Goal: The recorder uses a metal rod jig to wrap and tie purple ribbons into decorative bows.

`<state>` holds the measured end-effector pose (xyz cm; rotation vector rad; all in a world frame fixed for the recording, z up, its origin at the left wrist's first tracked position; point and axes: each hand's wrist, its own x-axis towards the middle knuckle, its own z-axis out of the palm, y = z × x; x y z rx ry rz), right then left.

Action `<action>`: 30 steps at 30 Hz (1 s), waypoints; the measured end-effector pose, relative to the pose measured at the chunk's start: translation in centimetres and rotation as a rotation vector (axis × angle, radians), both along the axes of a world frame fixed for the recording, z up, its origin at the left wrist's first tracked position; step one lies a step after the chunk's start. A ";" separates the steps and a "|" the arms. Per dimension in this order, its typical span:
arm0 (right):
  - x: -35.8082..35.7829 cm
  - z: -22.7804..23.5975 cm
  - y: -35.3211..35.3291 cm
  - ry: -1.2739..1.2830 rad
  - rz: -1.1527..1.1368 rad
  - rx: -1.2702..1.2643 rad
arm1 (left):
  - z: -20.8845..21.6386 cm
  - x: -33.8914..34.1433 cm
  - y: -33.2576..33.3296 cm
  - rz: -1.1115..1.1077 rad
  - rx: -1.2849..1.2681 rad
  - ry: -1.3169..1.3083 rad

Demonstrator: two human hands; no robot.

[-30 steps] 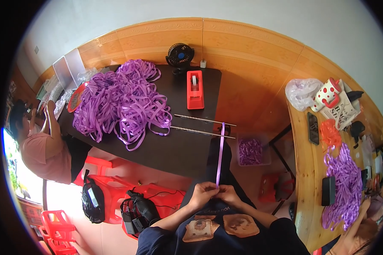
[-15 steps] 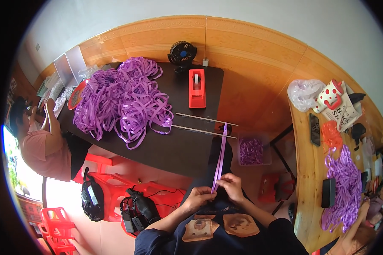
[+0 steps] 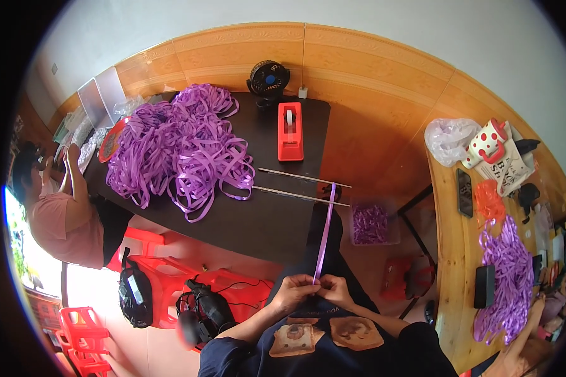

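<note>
L hand (image 3: 297, 293) & R hand (image 3: 334, 291) met, fingertips pinching the near end of a purple ribbon (image 3: 324, 242), which ran toward 12 o'clock to two thin rods (image 3: 295, 195) jutting off a dark table (image 3: 251, 229). Ribbon pile (image 3: 182, 147): btwn 10 & 11; red tape dispenser (image 3: 290, 151): approx. 12; clear bin (image 3: 395, 227): btwn 1 & 2.

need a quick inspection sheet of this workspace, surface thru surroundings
Surface: dark table, bare at its near edge
Job's things: purple ribbon strip at the outer ends of two thin rods jutting past the table's right edge; purple ribbon pile
Clutter: red tape dispenser, black fan
Hands: left hand and right hand pinch the strip's lower end
Cables: thin black ones on a red seat
Surroundings: co-worker in pink at left, wooden table at right
</note>
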<state>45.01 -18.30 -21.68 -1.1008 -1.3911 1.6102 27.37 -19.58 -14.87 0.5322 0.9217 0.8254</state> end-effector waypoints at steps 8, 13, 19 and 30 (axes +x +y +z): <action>0.3 -0.6 0.2 -0.109 -0.010 0.055 | -1.3 1.1 -0.2 0.075 0.285 0.248; 0.3 -0.4 0.4 -0.009 -0.020 -0.065 | -0.8 0.5 0.3 -0.056 0.336 0.370; 0.3 -0.2 0.6 0.013 -0.010 -0.137 | -1.4 -0.1 -0.3 -0.029 0.316 0.323; 0.2 0.6 0.8 0.121 -0.002 -0.303 | 1.1 1.1 1.4 0.004 0.712 1.133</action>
